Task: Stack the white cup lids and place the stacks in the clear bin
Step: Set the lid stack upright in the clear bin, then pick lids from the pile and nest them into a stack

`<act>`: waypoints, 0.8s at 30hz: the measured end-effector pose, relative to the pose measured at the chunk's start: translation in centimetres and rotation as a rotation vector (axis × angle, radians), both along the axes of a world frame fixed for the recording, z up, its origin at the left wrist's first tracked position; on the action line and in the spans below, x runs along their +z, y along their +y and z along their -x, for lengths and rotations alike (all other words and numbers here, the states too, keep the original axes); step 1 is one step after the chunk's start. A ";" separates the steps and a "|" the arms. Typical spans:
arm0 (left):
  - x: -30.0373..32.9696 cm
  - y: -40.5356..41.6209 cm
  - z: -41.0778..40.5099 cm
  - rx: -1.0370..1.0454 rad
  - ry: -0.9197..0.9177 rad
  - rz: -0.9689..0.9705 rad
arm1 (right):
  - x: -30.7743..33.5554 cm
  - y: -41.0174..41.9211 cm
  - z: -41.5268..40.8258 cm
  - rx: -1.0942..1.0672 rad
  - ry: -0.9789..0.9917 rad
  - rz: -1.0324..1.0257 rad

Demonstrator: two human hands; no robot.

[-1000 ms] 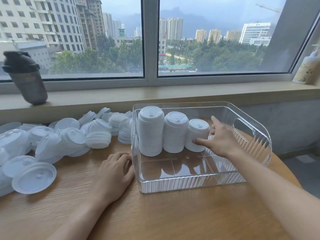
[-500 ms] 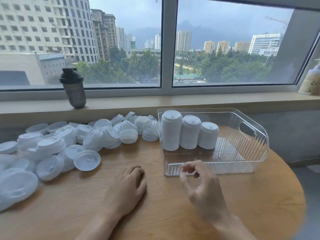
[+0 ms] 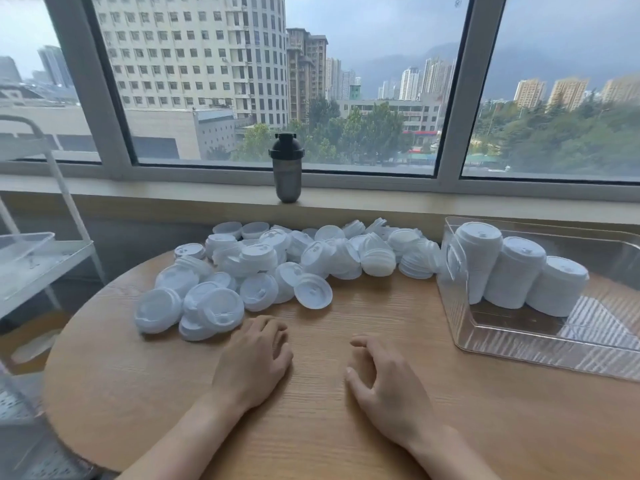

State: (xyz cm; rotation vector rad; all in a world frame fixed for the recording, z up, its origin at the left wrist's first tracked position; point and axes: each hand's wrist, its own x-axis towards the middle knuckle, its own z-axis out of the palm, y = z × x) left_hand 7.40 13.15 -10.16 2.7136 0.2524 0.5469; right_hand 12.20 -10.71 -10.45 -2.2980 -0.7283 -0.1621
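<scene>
A loose pile of white cup lids (image 3: 277, 261) covers the far left of the wooden table (image 3: 329, 427). Three lid stacks (image 3: 516, 271) stand inside the clear bin (image 3: 540, 344) at right. The left hand (image 3: 254, 358) rests just short of the pile, fingers loosely curled, gripping nothing. The right hand (image 3: 384, 386) lies beside it, equally idle, between pile and bin.

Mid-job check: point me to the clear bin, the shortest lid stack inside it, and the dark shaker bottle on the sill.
clear bin (image 3: 460, 323): head view, bare front-left wall.
shortest lid stack (image 3: 557, 289): head view, side of the rightmost stack.
dark shaker bottle (image 3: 286, 178): head view, middle of its grey body.
</scene>
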 end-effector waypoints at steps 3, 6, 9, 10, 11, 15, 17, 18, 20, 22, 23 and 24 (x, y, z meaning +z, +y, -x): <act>0.2 2.1 -0.2 0.023 -0.019 -0.004 | 0.0 3.1 -1.7 -0.008 -0.014 0.017; 0.2 2.8 -1.0 0.002 -0.048 -0.028 | 0.1 5.9 -3.9 -0.045 -0.007 -0.003; -0.1 3.4 -2.1 -0.017 -0.105 -0.070 | 0.1 7.9 -6.4 -0.090 0.024 -0.053; -0.2 3.6 -2.5 -0.009 -0.123 -0.094 | 0.2 8.5 -7.1 -0.100 0.034 -0.059; -0.2 3.8 -3.0 0.001 -0.140 -0.116 | 0.1 9.0 -7.9 -0.105 0.040 -0.059; -0.4 4.3 -4.9 0.073 -0.188 -0.161 | 0.0 10.7 -10.4 -0.090 0.057 -0.056; -0.4 4.4 -5.8 0.104 -0.183 -0.195 | 0.1 11.2 -11.1 -0.075 0.055 -0.055; -0.5 4.5 -6.1 0.118 -0.177 -0.206 | 0.1 11.3 -11.3 -0.072 0.054 -0.057; -0.6 4.5 -6.6 0.162 -0.155 -0.218 | 0.1 11.3 -11.4 -0.066 0.056 -0.075; -0.7 4.5 -6.9 0.221 -0.123 -0.238 | -0.1 10.7 -11.2 -0.061 0.037 -0.108; -0.8 4.5 -7.0 0.248 -0.109 -0.251 | -0.1 10.3 -11.0 -0.063 0.029 -0.126; -0.8 4.5 -7.0 0.270 -0.098 -0.263 | -0.1 9.9 -10.6 -0.065 0.028 -0.143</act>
